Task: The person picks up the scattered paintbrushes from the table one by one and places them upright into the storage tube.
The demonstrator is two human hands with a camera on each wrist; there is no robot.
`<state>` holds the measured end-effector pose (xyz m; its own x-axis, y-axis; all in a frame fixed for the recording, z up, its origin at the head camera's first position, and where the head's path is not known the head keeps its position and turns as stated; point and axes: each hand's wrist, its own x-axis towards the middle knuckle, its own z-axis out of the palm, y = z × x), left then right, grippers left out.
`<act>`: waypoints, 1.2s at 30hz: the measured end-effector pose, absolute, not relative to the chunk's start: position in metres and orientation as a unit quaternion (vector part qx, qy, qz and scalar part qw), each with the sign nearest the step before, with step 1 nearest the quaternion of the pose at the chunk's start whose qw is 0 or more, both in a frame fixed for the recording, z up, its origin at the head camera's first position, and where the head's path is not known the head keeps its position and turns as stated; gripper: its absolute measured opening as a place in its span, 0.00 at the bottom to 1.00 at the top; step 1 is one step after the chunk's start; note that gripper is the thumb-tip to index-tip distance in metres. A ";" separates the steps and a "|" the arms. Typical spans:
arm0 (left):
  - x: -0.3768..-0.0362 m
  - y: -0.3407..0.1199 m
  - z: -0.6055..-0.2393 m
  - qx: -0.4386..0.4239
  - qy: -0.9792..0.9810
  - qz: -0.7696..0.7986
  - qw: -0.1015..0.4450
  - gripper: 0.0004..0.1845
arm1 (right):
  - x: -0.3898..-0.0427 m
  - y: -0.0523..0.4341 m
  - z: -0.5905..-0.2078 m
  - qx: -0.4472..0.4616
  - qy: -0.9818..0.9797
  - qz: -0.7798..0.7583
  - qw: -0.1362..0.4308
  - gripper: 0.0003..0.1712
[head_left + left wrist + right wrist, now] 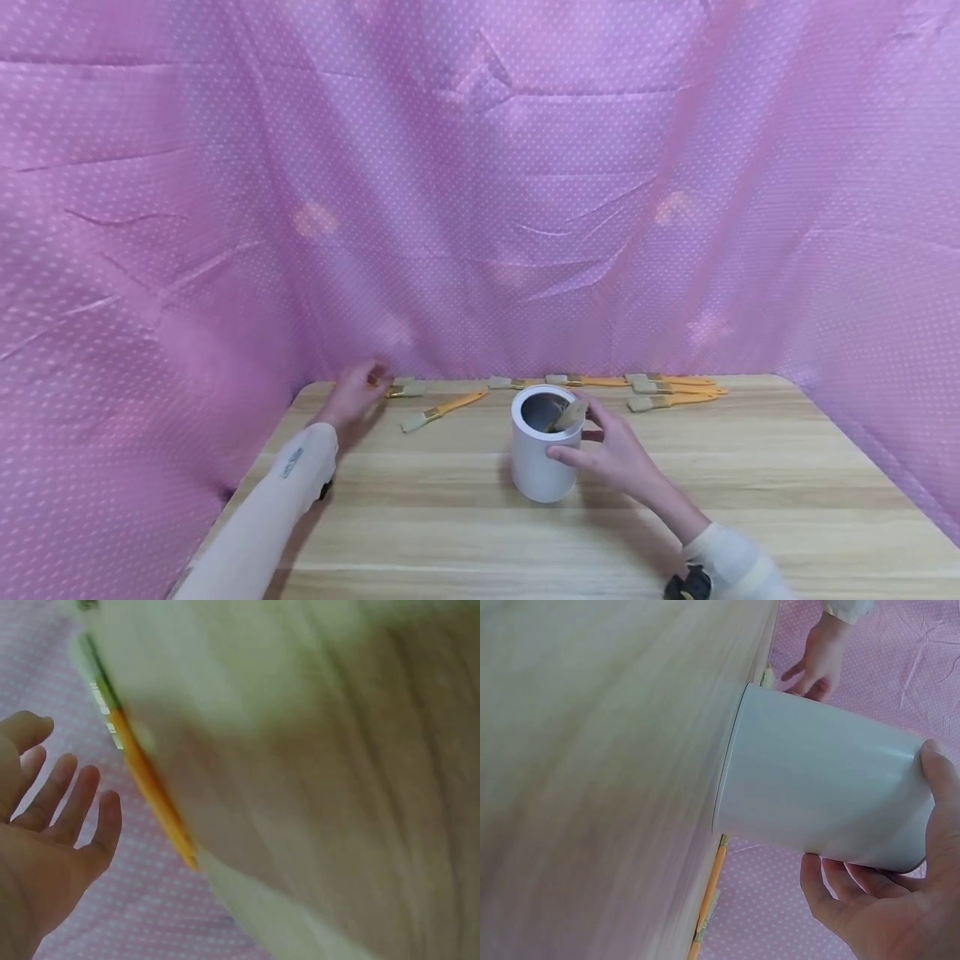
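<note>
A white round can (542, 468) stands upright on the wooden table, its open top showing a dark grey inside. My right hand (617, 450) grips it near the rim, thumb on one side and fingers on the other, as the right wrist view also shows. Pale bristles of a paintbrush (576, 414) lean against the inner rim; the rest of that brush is down in the can. At the far left of the table, my left hand (354, 395) hovers beside a paintbrush (405, 390). Its fingers (69, 796) are loosely bent around nothing in the left wrist view.
One orange-handled paintbrush (444, 410) lies slanted left of the can. Behind the can are two more, including one brush (600, 381) along the back edge. Several brushes (675, 402) lie grouped at the back right. A pink dotted cloth (480, 208) hangs behind and beside the table.
</note>
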<state>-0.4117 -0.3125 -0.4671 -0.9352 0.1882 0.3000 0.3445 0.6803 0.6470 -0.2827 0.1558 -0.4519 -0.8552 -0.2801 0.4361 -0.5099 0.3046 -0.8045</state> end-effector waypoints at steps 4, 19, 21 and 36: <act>-0.414 -0.316 -0.472 -0.135 -0.926 -0.340 0.094 0.16 | -0.282 0.156 -0.451 0.251 -0.802 0.531 0.109 0.52; -0.418 -0.318 -0.478 -0.166 -0.952 -0.235 0.103 0.11 | -0.283 0.158 -0.451 0.254 -0.791 0.547 0.102 0.50; -0.419 -0.317 -0.478 -0.167 -0.957 -0.212 0.105 0.10 | -0.283 0.159 -0.451 0.255 -0.792 0.546 0.100 0.50; -0.420 -0.307 -0.462 -0.167 -0.978 -0.109 0.054 0.04 | -0.262 0.149 -0.421 0.247 -0.796 0.545 0.093 0.50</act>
<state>-0.4202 -0.3068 -0.4617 -0.9382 0.3155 0.1419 0.3390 0.9205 0.1943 -0.2623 0.1492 -0.4214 -0.8603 -0.2927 0.4174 -0.4950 0.2837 -0.8213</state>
